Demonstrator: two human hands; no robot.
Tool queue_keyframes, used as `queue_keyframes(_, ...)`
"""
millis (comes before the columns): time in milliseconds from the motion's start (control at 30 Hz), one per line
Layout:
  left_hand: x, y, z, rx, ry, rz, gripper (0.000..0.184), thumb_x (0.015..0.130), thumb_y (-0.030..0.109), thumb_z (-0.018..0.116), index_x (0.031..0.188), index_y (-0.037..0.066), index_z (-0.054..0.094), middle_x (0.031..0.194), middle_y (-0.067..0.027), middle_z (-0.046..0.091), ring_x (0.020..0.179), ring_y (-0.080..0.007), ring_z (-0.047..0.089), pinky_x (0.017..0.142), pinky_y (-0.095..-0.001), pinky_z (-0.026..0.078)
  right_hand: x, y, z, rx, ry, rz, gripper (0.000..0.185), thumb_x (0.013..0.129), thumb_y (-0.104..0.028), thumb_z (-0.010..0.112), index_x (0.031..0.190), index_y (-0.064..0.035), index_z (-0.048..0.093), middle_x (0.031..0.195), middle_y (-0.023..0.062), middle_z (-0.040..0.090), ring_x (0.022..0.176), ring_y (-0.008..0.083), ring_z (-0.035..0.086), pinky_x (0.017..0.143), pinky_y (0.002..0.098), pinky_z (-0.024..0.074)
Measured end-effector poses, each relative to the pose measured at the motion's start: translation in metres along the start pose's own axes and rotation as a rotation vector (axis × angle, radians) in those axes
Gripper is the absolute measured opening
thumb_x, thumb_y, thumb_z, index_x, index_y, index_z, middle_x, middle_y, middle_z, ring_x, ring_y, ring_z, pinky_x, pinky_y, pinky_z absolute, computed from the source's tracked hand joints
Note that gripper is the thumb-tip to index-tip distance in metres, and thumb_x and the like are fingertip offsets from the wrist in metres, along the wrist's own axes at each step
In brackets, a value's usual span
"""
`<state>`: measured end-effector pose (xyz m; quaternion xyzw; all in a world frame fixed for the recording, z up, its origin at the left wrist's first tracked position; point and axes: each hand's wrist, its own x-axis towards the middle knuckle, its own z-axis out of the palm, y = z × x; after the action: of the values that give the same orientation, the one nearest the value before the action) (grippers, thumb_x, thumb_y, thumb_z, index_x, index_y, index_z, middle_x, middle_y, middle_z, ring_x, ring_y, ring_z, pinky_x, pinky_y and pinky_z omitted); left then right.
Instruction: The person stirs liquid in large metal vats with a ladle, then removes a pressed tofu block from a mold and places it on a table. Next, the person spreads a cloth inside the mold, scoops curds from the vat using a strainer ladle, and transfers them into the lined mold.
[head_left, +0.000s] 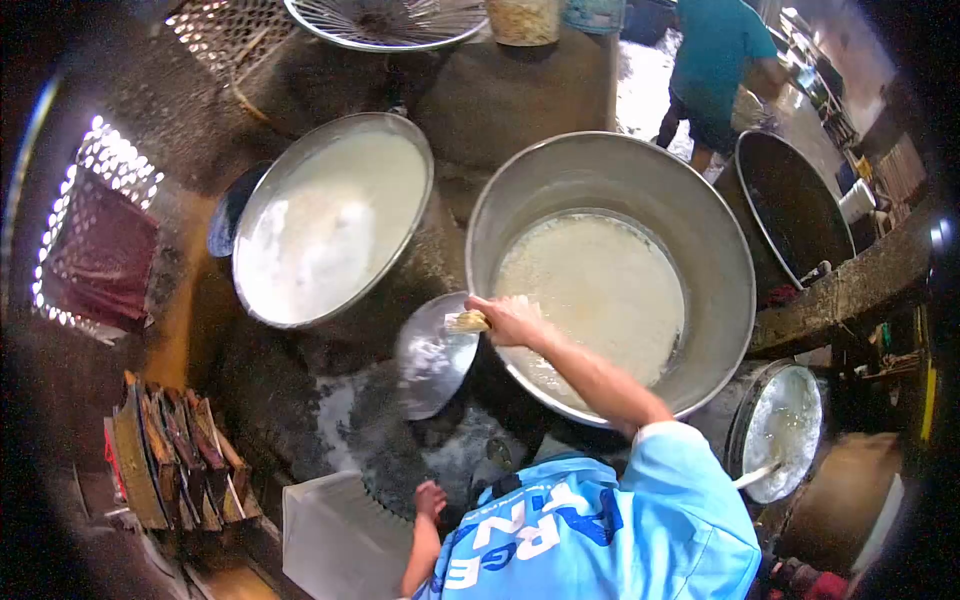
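My right hand (512, 322) is closed around the pale handle of a wide, round metal scoop (438, 358). The scoop hangs beside the left rim of a large metal vat (722, 262), which holds whitish liquid (590, 290) in its lower part. My right forearm reaches across the vat's near rim. Lower down, my left hand (430, 502) is near a white plastic box (340, 540), its fingers loosely curled and apart, with nothing visible in them. A second round vessel (262, 310), to the left, is nearly full of milky white liquid.
A dark, deep vat (795, 210) stands at the right, near a person in a teal shirt (718, 50). Below it is a container (785, 430) of frothy liquid with a stick in it. Wooden boards (185, 455) stand at the lower left. The dark floor looks wet.
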<state>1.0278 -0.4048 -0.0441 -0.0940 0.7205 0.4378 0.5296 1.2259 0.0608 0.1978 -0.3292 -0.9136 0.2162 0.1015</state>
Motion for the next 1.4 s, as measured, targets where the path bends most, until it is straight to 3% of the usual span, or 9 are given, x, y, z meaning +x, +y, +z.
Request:
queue_keyframes(133, 0.019, 0.086, 0.11, 0.08, -0.151, 0.19, 0.016, 0.084, 0.026, 0.052, 0.09, 0.013, 0.056, 0.073, -0.0029, 0.057, 0.056, -0.0148, 0.055, 0.048, -0.0248, 0.041, -0.062, 0.073, 0.019, 0.63, 0.266, 0.189, 0.053, 0.066, -0.008, 0.061, 0.117, -0.0084, 0.045, 0.109, 0.0194, 0.054, 0.104, 0.0345, 0.051, 0.088, 0.0406, 0.0419)
queue_keyframes(233, -0.018, 0.169, 0.234, 0.187, -0.047, 0.399, 0.019, 0.088, 0.027, 0.05, 0.093, 0.01, 0.057, 0.073, -0.0012, 0.056, 0.056, -0.0122, 0.051, 0.051, -0.0241, 0.04, -0.119, 0.173, 0.098, 0.652, 0.454, 0.378, 0.031, 0.07, -0.016, 0.065, 0.095, -0.0004, 0.056, 0.086, 0.0219, 0.06, 0.085, 0.0361, 0.058, 0.075, 0.0391, 0.0456)
queue_keyframes(267, -0.03, 0.189, 0.266, 0.161, -0.07, 0.464, 0.022, 0.089, 0.028, 0.048, 0.094, 0.009, 0.057, 0.076, -0.0012, 0.057, 0.061, -0.0116, 0.052, 0.054, -0.0248, 0.041, -0.13, 0.188, 0.053, 0.498, 0.012, 0.62, 0.025, 0.07, -0.018, 0.066, 0.084, 0.0015, 0.059, 0.078, 0.0224, 0.06, 0.078, 0.0353, 0.06, 0.068, 0.0402, 0.0454)
queue_keyframes(333, -0.032, 0.214, 0.309, 0.152, -0.09, 0.5, 0.027, 0.091, 0.03, 0.044, 0.097, 0.007, 0.057, 0.083, -0.0016, 0.058, 0.073, -0.011, 0.054, 0.062, -0.0261, 0.042, -0.185, 0.265, 0.102, 0.658, 0.359, 0.738, 0.027, 0.068, -0.021, 0.068, 0.075, 0.0024, 0.058, 0.07, 0.021, 0.059, 0.067, 0.0329, 0.06, 0.059, 0.042, 0.0446)
queue_keyframes(433, -0.042, 0.231, 0.359, 0.293, 0.086, 0.525, 0.043, 0.093, 0.037, 0.039, 0.111, 0.0, 0.052, 0.107, -0.009, 0.055, 0.1, -0.0177, 0.05, 0.084, -0.0297, 0.039, -0.238, 0.392, 0.1, 0.437, -0.108, 1.061, 0.026, 0.071, -0.017, 0.064, 0.087, 0.0034, 0.061, 0.08, 0.0196, 0.064, 0.068, 0.0322, 0.062, 0.061, 0.0402, 0.0473)
queue_keyframes(633, -0.011, 0.198, 0.374, 0.181, 0.366, 0.499, 0.057, 0.092, 0.042, 0.037, 0.122, -0.006, 0.042, 0.12, -0.0134, 0.048, 0.11, -0.0218, 0.044, 0.096, -0.0325, 0.031, -0.267, 0.563, 0.097, 0.037, -0.001, 1.108, 0.034, 0.08, -0.017, 0.057, 0.103, 0.0078, 0.053, 0.078, 0.0269, 0.06, 0.071, 0.0386, 0.061, 0.06, 0.0456, 0.0476)
queue_keyframes(1033, -0.028, 0.212, 0.408, 0.283, 0.476, 0.471, 0.05, 0.094, 0.039, 0.033, 0.112, -0.005, 0.048, 0.11, -0.0115, 0.053, 0.101, -0.0211, 0.048, 0.091, -0.0312, 0.034, -0.337, 0.557, 0.292, 0.196, -0.641, 0.483, 0.057, 0.078, -0.013, 0.06, 0.13, -0.0044, 0.036, 0.102, 0.0251, 0.055, 0.093, 0.0337, 0.056, 0.077, 0.0423, 0.0477)
queue_keyframes(1200, -0.022, 0.204, 0.391, 0.498, 0.611, 0.486, 0.054, 0.094, 0.039, 0.031, 0.116, -0.009, 0.044, 0.116, -0.0137, 0.049, 0.108, -0.0219, 0.044, 0.094, -0.0315, 0.032, -0.3, 0.528, 0.282, 0.767, -0.648, 0.666, 0.062, 0.071, -0.009, 0.065, 0.129, -0.0118, 0.042, 0.103, 0.0205, 0.056, 0.096, 0.029, 0.055, 0.08, 0.0407, 0.0469)
queue_keyframes(1400, -0.019, 0.201, 0.386, 0.453, 0.577, 0.437, 0.06, 0.093, 0.044, 0.03, 0.122, -0.008, 0.039, 0.125, -0.0189, 0.042, 0.116, -0.0266, 0.039, 0.099, -0.0337, 0.029, -0.285, 0.472, 0.192, 1.038, -0.96, 0.904, 0.039, 0.068, -0.007, 0.06, 0.106, -0.0049, 0.055, 0.076, 0.0133, 0.058, 0.063, 0.0197, 0.058, 0.051, 0.034, 0.0481)
